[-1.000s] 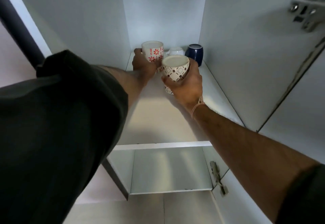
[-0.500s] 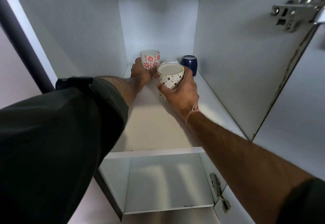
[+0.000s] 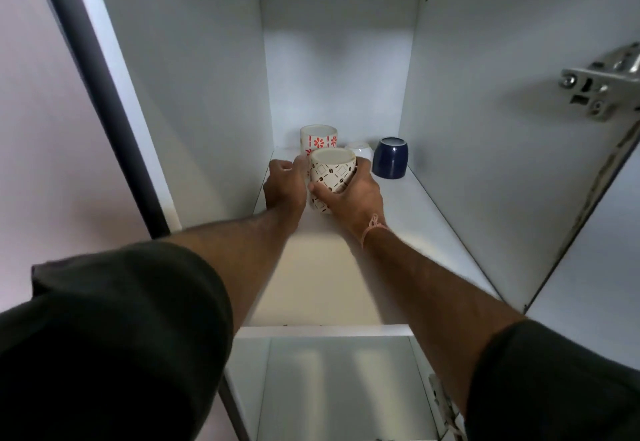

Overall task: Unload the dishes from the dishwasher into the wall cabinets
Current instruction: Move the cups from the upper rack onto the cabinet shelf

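My right hand (image 3: 349, 198) grips a cream cup with a brown diamond pattern (image 3: 331, 173), upside down, low over the upper cabinet shelf (image 3: 433, 219). Behind it a cream cup with red flowers (image 3: 318, 136) stands upside down on the shelf near the back left corner. My left hand (image 3: 284, 188) is just in front of and left of that cup, fingers loosely curled, holding nothing. A small white cup (image 3: 361, 150) and a dark blue cup (image 3: 391, 158) stand at the back right, also upside down.
The cabinet's white side walls close in on both sides. A metal door hinge (image 3: 599, 90) sticks out on the right wall. The lower shelf (image 3: 339, 388) shows below the upper shelf's front edge (image 3: 322, 330).
My left hand has let go of the red-flower cup and drawn back from it. My right hand has carried the diamond-pattern cup deeper and lower in the cabinet.
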### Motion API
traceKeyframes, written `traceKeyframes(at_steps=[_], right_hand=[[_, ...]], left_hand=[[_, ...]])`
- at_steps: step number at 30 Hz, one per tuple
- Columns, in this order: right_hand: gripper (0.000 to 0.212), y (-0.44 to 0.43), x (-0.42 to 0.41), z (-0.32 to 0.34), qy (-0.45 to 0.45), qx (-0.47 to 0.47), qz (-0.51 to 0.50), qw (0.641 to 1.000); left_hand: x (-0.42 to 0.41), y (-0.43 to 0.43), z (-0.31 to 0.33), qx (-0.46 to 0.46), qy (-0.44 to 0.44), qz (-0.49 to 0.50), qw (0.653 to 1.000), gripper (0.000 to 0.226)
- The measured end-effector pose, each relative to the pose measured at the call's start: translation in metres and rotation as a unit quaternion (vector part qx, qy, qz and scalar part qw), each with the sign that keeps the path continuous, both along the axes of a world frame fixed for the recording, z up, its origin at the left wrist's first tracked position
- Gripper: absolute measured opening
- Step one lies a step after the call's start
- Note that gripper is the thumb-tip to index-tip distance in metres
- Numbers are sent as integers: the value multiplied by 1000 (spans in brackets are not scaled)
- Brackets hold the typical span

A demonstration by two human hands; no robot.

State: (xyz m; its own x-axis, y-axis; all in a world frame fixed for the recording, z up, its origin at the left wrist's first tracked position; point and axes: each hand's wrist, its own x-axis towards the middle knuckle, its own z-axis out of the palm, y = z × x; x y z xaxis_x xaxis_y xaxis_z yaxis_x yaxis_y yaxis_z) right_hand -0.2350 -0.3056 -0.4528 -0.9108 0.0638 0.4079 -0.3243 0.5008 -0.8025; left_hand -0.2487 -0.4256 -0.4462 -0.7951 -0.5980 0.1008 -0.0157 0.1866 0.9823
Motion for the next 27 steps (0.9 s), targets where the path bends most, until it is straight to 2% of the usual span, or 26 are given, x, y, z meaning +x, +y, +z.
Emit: traceKeyframes(at_steps=[5,7,9,12,14,20,27], right_hand=[[76,-18,-13,1,4,27,10,1000],[68,-22,-17,1,3,26,10,1000],[60,-25,-22,1,-7,30,10,999],[66,-28,-26,2,-25,24,17,999],[68,-29,-28,2,-29,30,25,999],[56,-30,-30,2,-38,41,26,998],[62,-29,-31,0,-48,45,47,997]], left_hand=[[15,3,-5,23,53,-35,998,56],[17,4,-5,10,62,-60,996,56],[17,4,-5,-13,66,-73,995,70],[16,6,-6,-50,61,-69,994,81],[15,6,-7,-68,57,-55,995,79],[10,4,-11,-113,51,-28,992,66],[5,3,-14,-134,49,-27,989,56]])
